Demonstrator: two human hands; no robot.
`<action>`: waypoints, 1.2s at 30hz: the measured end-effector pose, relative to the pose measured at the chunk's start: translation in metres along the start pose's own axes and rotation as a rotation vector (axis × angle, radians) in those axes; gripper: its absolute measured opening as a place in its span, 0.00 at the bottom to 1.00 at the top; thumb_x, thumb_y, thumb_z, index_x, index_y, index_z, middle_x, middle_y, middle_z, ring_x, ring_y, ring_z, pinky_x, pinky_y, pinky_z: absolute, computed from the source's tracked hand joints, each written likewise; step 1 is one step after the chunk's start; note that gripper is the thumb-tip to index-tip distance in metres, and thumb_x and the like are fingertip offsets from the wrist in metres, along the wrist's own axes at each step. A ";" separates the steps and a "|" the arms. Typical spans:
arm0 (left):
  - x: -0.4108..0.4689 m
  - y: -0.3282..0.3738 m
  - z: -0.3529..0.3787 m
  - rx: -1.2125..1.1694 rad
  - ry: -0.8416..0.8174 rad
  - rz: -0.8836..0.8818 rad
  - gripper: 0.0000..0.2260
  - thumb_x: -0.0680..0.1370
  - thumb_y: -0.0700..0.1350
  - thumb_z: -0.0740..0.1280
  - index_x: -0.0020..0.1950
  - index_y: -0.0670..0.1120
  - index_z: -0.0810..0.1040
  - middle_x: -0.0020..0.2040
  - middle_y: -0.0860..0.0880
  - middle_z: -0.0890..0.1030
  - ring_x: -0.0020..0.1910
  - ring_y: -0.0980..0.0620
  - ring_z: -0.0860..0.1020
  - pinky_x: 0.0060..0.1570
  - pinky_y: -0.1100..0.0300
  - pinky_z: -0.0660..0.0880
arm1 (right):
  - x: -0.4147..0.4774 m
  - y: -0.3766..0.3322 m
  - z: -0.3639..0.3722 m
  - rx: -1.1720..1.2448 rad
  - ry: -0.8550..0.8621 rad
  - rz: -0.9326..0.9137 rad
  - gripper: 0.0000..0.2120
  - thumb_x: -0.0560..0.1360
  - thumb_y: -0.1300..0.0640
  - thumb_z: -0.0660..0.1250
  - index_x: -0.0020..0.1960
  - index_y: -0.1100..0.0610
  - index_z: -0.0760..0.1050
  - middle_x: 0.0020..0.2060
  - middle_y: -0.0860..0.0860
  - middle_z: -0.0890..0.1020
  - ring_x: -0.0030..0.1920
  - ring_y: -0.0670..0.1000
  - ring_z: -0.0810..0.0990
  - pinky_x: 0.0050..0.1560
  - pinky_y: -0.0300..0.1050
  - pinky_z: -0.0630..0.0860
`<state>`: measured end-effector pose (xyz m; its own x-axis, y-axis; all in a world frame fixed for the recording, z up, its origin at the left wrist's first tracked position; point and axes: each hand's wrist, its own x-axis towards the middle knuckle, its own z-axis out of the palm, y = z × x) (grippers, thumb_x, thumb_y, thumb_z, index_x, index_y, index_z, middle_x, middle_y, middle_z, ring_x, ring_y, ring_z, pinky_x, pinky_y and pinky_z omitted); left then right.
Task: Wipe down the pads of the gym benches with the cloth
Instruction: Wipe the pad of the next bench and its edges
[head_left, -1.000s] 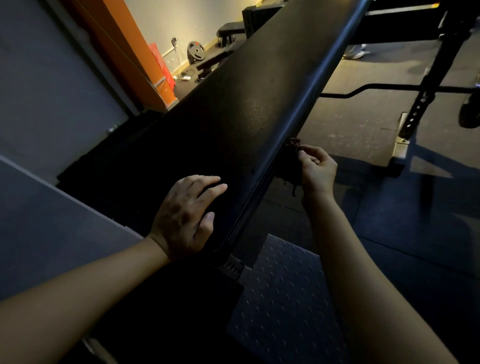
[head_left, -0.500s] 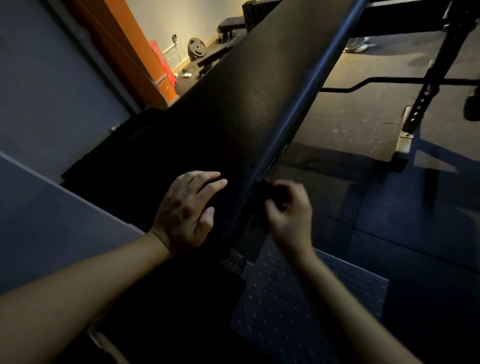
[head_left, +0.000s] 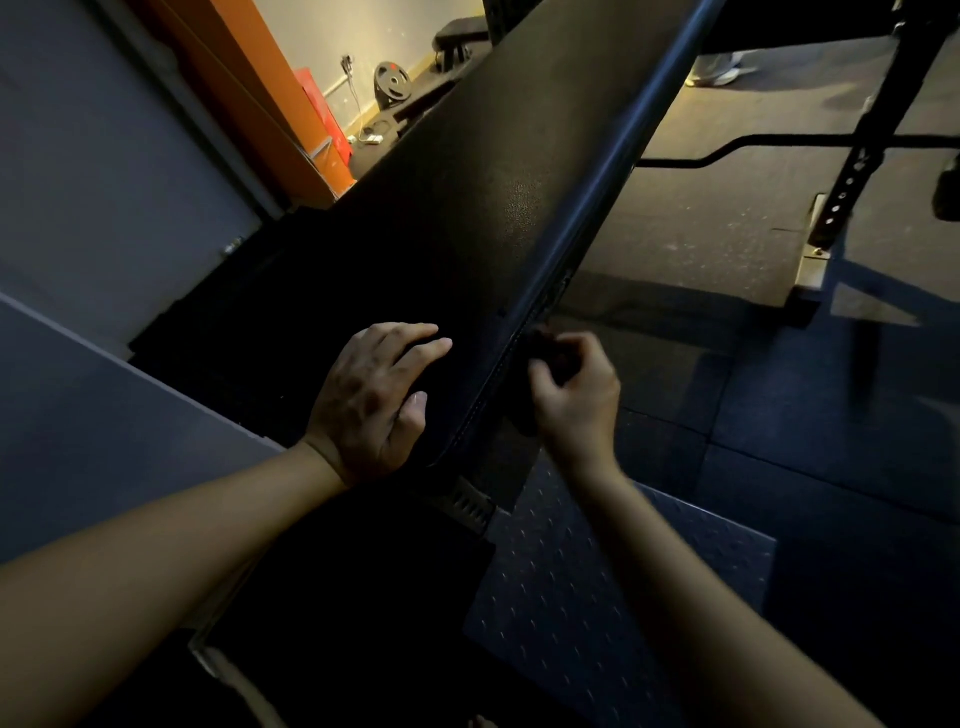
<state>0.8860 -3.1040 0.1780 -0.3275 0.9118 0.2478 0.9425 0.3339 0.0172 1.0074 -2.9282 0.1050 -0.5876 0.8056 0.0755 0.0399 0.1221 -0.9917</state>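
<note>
A long black bench pad (head_left: 498, 208) runs from the lower middle up to the top right of the head view. My left hand (head_left: 371, 400) rests flat on the near end of the pad, fingers spread. Just right of it, my right hand (head_left: 576, 395) grips a dark cloth (head_left: 545, 353) and holds it against the pad's right side edge near the stitched seam. Most of the cloth is hidden in the fist and in shadow.
A checker-plate metal base (head_left: 597, 597) lies under the bench's near end. To the right stand a rack upright (head_left: 857, 161) and a bar (head_left: 727, 148) above the rubber floor. An orange pillar (head_left: 249, 83), a weight plate (head_left: 392, 83) and another bench (head_left: 462, 31) lie behind.
My right hand with the cloth slid down the pad's right side edge toward me, from mid-length to close beside my left hand. My left hand has stayed in place.
</note>
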 end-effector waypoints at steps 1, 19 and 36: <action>0.000 0.001 -0.001 -0.005 0.000 -0.003 0.25 0.76 0.49 0.56 0.70 0.41 0.76 0.68 0.42 0.76 0.67 0.42 0.74 0.64 0.46 0.69 | 0.011 -0.003 -0.002 0.033 0.021 0.047 0.11 0.76 0.63 0.72 0.58 0.61 0.78 0.50 0.54 0.83 0.51 0.51 0.82 0.57 0.55 0.80; 0.001 0.001 -0.001 0.009 -0.018 -0.013 0.26 0.75 0.49 0.57 0.70 0.40 0.76 0.68 0.41 0.76 0.66 0.42 0.74 0.62 0.47 0.69 | 0.028 -0.031 -0.012 0.161 -0.068 0.057 0.12 0.78 0.60 0.71 0.61 0.53 0.77 0.50 0.45 0.81 0.53 0.45 0.83 0.56 0.53 0.83; -0.002 0.001 -0.004 -0.024 -0.027 -0.019 0.25 0.76 0.50 0.57 0.69 0.41 0.77 0.67 0.42 0.76 0.66 0.42 0.74 0.65 0.46 0.68 | -0.007 -0.040 -0.013 0.265 -0.092 0.281 0.10 0.79 0.63 0.69 0.61 0.58 0.79 0.53 0.56 0.84 0.56 0.55 0.83 0.59 0.54 0.81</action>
<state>0.8874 -3.1065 0.1818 -0.3465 0.9117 0.2206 0.9374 0.3455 0.0446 1.0202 -2.9309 0.1450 -0.6538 0.7297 -0.2003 0.0064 -0.2594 -0.9658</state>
